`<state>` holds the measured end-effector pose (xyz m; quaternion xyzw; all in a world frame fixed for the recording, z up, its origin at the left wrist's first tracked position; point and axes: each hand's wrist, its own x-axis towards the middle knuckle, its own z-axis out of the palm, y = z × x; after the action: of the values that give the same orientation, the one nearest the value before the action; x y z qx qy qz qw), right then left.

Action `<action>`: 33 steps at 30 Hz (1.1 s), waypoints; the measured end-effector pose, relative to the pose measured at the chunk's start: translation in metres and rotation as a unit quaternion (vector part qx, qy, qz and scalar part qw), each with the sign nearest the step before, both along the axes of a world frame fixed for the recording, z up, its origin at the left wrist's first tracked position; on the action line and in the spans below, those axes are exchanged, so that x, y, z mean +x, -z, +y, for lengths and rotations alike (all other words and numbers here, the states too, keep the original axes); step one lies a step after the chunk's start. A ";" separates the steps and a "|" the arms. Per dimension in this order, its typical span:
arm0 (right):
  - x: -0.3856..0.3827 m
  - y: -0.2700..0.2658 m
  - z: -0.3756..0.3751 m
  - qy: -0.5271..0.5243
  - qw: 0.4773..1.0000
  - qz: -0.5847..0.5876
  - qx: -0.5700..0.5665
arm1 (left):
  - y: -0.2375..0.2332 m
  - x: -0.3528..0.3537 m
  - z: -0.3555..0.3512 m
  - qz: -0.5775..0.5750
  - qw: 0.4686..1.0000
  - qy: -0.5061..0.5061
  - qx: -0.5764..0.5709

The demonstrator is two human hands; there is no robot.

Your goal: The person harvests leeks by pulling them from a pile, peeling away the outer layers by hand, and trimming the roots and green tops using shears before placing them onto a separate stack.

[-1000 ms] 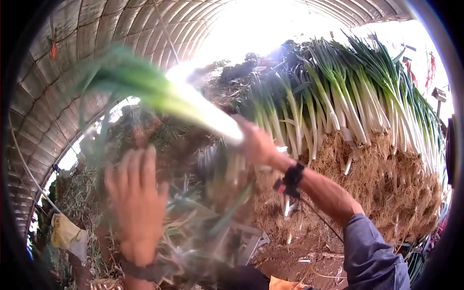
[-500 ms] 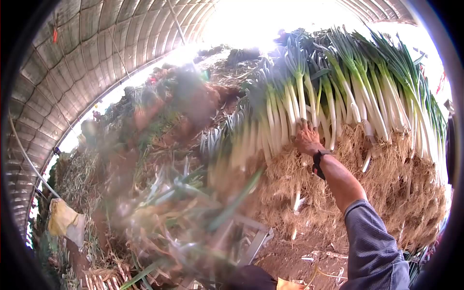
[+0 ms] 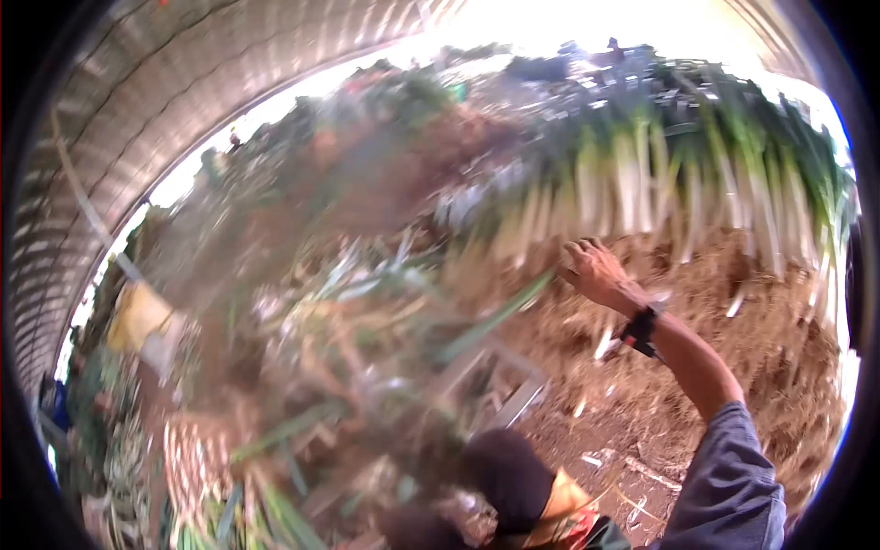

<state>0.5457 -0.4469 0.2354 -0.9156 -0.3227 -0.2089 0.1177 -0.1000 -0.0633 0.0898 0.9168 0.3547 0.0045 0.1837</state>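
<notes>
My right hand (image 3: 598, 273), with a black watch (image 3: 640, 330) on the wrist, is in front of a tall stack of long green onions (image 3: 632, 188). Its fingers are loosely bent and apart, and nothing shows in them. Behind and around the hand are the stack's white stem ends and hanging brown roots (image 3: 733, 335). A long green leaf (image 3: 495, 316) ends close to the fingertips in this view. My left hand is out of view.
Loose, blurred leaves and stalks (image 3: 357, 312) cover the left and centre, around a metal frame (image 3: 522, 403). A bundle of onions (image 3: 197, 463) lies at lower left near a yellow-white cloth (image 3: 142, 316). My dark knee (image 3: 509, 472) shows at the bottom. A ribbed curved roof (image 3: 192, 82) arches overhead.
My right hand has come away from the white stems and down to the root level, its fingers more bent. The whole view has shifted and is blurred by head motion.
</notes>
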 end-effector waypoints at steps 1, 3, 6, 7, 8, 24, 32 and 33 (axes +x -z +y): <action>-0.028 -0.003 0.019 -0.052 0.997 0.058 -0.015 | 0.002 0.004 -0.004 -0.031 0.999 0.000 -0.019; -0.092 -0.014 0.056 -0.160 0.980 0.118 -0.032 | 0.010 -0.001 -0.020 -0.087 0.996 -0.002 -0.037; -0.174 0.001 0.103 -0.332 0.940 0.070 -0.034 | 0.019 0.002 -0.039 -0.159 0.987 0.017 0.011; -0.200 0.002 0.117 -0.340 0.928 0.130 -0.084 | 0.023 -0.002 -0.044 -0.162 0.987 -0.006 -0.020; -0.225 0.003 0.131 -0.346 0.910 0.187 -0.136 | 0.027 -0.006 -0.051 -0.167 0.984 -0.029 -0.051; -0.326 0.124 0.215 -0.324 0.910 0.213 -0.150 | -0.006 -0.027 0.024 -0.130 0.944 -0.260 0.154; -0.325 0.100 0.238 -0.252 0.879 0.391 -0.109 | -0.024 -0.032 0.170 -0.001 0.924 -0.325 0.199; -0.326 0.092 0.242 -0.240 0.872 0.415 -0.101 | -0.023 -0.033 0.183 0.014 0.924 -0.337 0.181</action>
<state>0.2192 -0.2047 0.1435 -0.8194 -0.4732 0.2590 0.1938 -0.1325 0.1198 0.1130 0.7609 0.6382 0.1173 -0.0031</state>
